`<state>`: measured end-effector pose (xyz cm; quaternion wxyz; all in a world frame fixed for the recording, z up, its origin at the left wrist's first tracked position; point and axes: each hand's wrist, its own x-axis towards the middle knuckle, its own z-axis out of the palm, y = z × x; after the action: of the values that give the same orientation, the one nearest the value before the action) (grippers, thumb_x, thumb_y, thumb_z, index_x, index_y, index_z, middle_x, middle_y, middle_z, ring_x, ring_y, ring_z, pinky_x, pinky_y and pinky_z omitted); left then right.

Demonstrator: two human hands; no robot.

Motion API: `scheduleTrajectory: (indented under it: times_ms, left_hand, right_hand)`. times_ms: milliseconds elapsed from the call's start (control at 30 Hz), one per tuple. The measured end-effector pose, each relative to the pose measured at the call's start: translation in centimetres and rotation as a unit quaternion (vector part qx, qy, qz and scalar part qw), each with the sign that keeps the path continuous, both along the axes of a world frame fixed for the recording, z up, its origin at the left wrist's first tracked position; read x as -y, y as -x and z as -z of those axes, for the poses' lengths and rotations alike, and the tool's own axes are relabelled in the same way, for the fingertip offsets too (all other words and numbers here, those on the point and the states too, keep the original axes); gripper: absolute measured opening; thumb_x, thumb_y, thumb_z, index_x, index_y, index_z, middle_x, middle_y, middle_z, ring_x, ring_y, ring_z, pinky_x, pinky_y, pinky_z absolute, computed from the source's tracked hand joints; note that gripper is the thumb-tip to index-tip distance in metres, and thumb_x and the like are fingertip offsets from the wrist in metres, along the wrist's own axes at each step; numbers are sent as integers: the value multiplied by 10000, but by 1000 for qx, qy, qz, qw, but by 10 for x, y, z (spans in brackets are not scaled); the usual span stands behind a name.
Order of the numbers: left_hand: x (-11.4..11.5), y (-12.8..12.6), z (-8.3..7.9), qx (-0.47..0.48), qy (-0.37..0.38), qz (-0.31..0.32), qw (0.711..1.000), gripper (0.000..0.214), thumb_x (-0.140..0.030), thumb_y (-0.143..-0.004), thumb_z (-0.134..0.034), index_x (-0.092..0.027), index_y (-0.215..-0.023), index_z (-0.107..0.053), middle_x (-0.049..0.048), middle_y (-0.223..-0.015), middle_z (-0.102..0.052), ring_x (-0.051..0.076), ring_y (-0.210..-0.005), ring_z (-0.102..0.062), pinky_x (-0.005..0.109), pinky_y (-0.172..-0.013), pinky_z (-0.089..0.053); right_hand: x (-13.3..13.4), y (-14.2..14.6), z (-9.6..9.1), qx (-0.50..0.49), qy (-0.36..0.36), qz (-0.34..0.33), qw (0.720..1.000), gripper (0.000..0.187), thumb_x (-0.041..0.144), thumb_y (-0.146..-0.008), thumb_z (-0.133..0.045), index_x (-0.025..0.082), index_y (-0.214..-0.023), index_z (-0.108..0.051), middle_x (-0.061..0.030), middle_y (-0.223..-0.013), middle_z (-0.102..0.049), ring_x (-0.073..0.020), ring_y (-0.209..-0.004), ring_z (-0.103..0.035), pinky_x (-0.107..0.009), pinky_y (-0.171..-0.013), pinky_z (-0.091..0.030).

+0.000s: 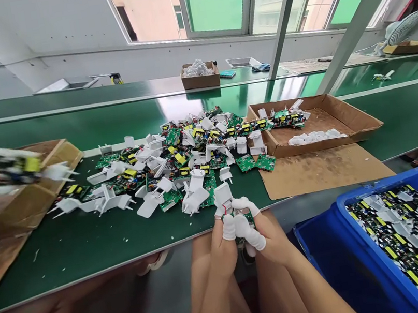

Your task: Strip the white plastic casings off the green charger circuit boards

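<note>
Both my hands meet at the near edge of the green bench, fingertips in white finger cots. My left hand and my right hand are closed together on a small green circuit board joined to a white charger plug shell, which sticks up above my fingers. Just beyond lies a heap of white plug shells and green circuit boards spread over the bench.
A blue bin at my right holds several assembled boards. A flat cardboard tray with boards and white parts sits at the right rear, another cardboard box at the left. A blurred hand with a board reaches in from the left.
</note>
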<state>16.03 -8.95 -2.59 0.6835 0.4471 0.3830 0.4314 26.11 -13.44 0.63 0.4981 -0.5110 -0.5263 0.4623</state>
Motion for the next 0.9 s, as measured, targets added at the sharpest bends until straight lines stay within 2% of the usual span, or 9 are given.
scheduleTrajectory:
  times_ms: [67,233,333,433,533,600,700,800,900]
  left_hand:
    - [2,-2,-6,-18,-7,-5,1000,609,-594,-684,-520,-161,-1112,-513,97,-1044,-581,260,-1092,-462,370,-962,-361]
    - [6,-1,-20,-34,-19,27,999,570,-594,-643,-566,-148,-997,-550,78,-901,-615,210,-886,-548,281,-759,-465]
    - [9,1,-23,-74,-45,10,996,504,-565,-654,-577,-144,-930,-549,49,-812,-618,146,-724,-550,222,-638,-459]
    - [12,0,-25,-105,-76,-9,992,483,-570,-703,-513,-127,-895,-538,17,-632,-579,96,-532,-483,200,-521,-417]
    - [15,-2,-25,-122,-80,-37,989,510,-596,-722,-460,-121,-897,-520,-31,-456,-474,79,-401,-398,191,-419,-339]
    - [14,-2,-23,-118,-80,-21,990,522,-599,-728,-447,-117,-917,-516,-43,-413,-437,81,-376,-387,192,-404,-323]
    - [10,0,-20,-81,-53,10,995,557,-613,-695,-480,-121,-950,-532,-31,-457,-469,79,-388,-385,194,-399,-333]
    - [4,-1,-17,-34,9,-27,999,570,-623,-612,-567,-138,-912,-562,-12,-560,-526,79,-446,-422,196,-439,-373]
    - [-2,-4,-13,-18,61,-76,995,531,-599,-575,-619,-134,-830,-582,10,-669,-572,108,-604,-518,198,-559,-432]
  right_hand:
    - [-1,1,0,-5,11,-7,1000,425,450,-844,-446,220,-1196,-384,38,-599,-461,-73,-398,-386,-180,-368,-345]
    - [-3,9,5,-33,-53,115,991,348,469,-859,-406,210,-1092,-406,45,-607,-417,-55,-386,-315,-182,-372,-329]
    - [-4,10,6,-87,-56,71,992,394,544,-833,-399,208,-1039,-420,18,-663,-461,-67,-410,-381,-189,-369,-367]
    - [-8,10,7,-145,-32,25,989,411,579,-803,-429,208,-981,-423,28,-658,-466,-60,-377,-396,-177,-333,-358]
    - [-12,15,15,-192,2,62,979,356,533,-797,-478,205,-926,-430,44,-645,-452,-45,-356,-376,-156,-309,-334]
    - [-14,20,22,-208,6,106,972,360,533,-794,-477,196,-914,-439,35,-654,-463,-49,-359,-376,-163,-302,-334]
    - [-14,26,29,-199,1,152,968,415,578,-803,-413,192,-956,-436,17,-661,-484,-66,-359,-379,-184,-294,-327]
    - [-13,26,30,-145,-16,104,984,483,622,-817,-318,202,-1035,-417,5,-661,-489,-94,-395,-401,-208,-330,-344]
    - [-11,22,29,-37,-45,66,996,378,512,-862,-349,220,-1101,-376,0,-720,-500,-106,-482,-429,-227,-453,-394]
